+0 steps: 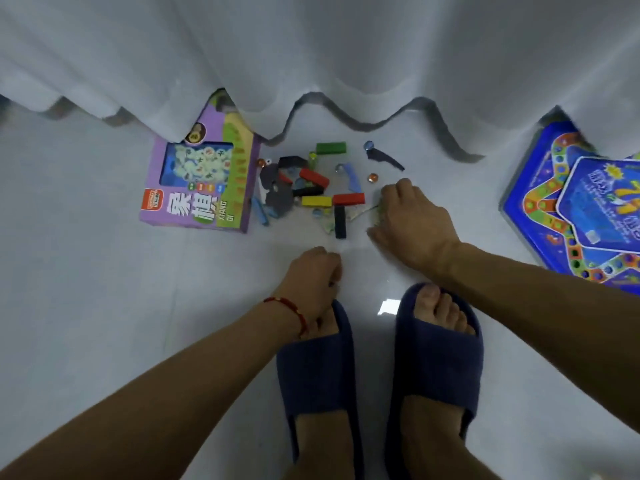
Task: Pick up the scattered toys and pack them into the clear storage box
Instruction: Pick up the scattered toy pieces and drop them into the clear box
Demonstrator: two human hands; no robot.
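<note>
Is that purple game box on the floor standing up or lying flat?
Lying flat. The purple game box rests on the floor with its printed front and clear window facing up, its far corner tucked under the curtain.

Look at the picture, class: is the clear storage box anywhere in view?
No: only the purple game box, the blue game board and scattered blocks lie on the floor.

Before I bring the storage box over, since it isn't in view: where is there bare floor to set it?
Bare floor lies left of the purple game box, and between the right hand and the blue game board. The pile of blocks and marbles between box and hand is crowded. The left hand hovers just before the slippers.
</note>
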